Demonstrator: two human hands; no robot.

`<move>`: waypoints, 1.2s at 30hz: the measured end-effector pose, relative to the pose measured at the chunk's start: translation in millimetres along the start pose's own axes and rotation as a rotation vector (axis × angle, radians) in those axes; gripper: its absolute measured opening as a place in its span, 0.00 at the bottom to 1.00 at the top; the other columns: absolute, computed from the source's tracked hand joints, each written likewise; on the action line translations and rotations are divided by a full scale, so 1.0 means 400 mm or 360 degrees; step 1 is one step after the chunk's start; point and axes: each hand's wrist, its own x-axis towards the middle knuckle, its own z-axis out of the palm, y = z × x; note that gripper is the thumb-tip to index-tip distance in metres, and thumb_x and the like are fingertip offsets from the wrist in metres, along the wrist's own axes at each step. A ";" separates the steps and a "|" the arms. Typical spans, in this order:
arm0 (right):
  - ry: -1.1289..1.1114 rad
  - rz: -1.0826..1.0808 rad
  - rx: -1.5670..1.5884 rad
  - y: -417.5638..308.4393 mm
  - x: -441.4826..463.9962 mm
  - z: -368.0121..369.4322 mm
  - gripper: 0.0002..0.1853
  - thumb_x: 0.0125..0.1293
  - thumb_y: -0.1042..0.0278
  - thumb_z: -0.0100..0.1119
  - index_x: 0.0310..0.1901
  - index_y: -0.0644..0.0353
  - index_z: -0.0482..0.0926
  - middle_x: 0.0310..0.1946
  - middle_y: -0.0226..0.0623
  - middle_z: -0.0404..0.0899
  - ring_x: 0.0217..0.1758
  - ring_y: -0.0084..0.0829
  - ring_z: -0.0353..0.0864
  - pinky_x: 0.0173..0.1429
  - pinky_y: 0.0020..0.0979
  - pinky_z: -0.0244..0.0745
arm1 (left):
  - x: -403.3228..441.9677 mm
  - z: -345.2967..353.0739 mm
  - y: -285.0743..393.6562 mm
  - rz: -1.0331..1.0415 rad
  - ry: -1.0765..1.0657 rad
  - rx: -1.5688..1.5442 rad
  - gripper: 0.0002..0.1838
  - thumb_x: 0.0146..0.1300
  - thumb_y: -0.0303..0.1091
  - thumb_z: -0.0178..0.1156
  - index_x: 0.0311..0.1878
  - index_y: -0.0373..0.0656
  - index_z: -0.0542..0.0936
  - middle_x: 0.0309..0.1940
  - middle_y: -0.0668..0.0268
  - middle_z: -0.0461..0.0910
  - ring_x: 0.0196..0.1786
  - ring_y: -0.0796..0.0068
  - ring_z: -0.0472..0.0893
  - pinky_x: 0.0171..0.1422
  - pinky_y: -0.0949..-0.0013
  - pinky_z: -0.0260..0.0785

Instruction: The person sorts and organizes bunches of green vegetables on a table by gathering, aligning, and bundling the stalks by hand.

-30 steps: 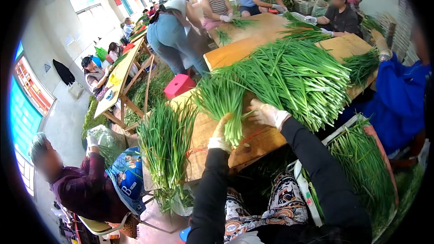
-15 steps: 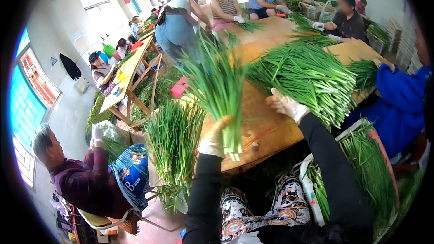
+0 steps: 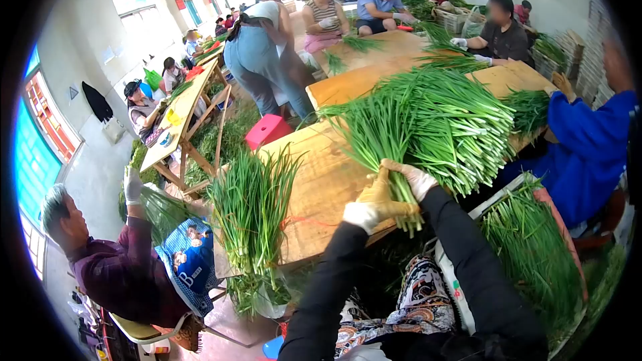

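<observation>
My left hand [image 3: 382, 206], in a pale glove, is wrapped around the lower stems of a bunch of green chives [image 3: 378, 139]. Against the same stems, just above and to the right, my gloved right hand [image 3: 414, 179] has its fingers closed. The bunch slants over the near table edge, its cut ends low and its leaves lying toward the far side. Right beside it is a large pile of chives [image 3: 461, 120], white stem ends facing me. My right palm is partly hidden.
Another upright heap of chives [image 3: 251, 207] stands at the left corner of the wooden table [image 3: 314, 174]. A crate of greens [image 3: 535, 241] is by my right arm. A pink stool [image 3: 267, 132] stands beyond. People sit on both sides, a blue sleeve [image 3: 588, 140] close right.
My left hand has brought the raised bunch down and right, beside the large pile. My right hand has gone from open to closed on its stems. The seated person at left has raised a gloved hand.
</observation>
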 end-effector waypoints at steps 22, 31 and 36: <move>-0.0042 -0.0192 0.0208 0.058 -0.138 0.020 0.20 0.50 0.54 0.63 0.40 0.57 0.73 0.30 0.31 0.76 0.30 0.26 0.76 0.34 0.28 0.74 | -0.032 0.006 0.006 0.0279 0.0451 0.0203 0.26 0.54 0.41 0.57 0.51 0.34 0.64 0.32 0.51 0.74 0.40 0.59 0.74 0.42 0.67 0.66; -0.0163 -0.0383 0.0478 0.128 -0.156 -0.024 0.25 0.49 0.52 0.63 0.44 0.60 0.72 0.30 0.32 0.76 0.30 0.24 0.76 0.34 0.24 0.74 | 0.000 -0.017 -0.122 0.0073 -0.0195 -0.2059 0.25 0.58 0.50 0.51 0.48 0.36 0.69 0.38 0.62 0.77 0.41 0.74 0.75 0.46 0.72 0.68; -0.0356 -0.0219 0.0163 0.142 -0.144 -0.058 0.31 0.49 0.51 0.63 0.49 0.65 0.68 0.34 0.37 0.76 0.32 0.25 0.77 0.33 0.23 0.77 | 0.141 0.072 -0.317 0.0135 -0.1093 -0.2547 0.32 0.51 0.64 0.49 0.44 0.41 0.72 0.32 0.68 0.76 0.37 0.77 0.75 0.41 0.72 0.69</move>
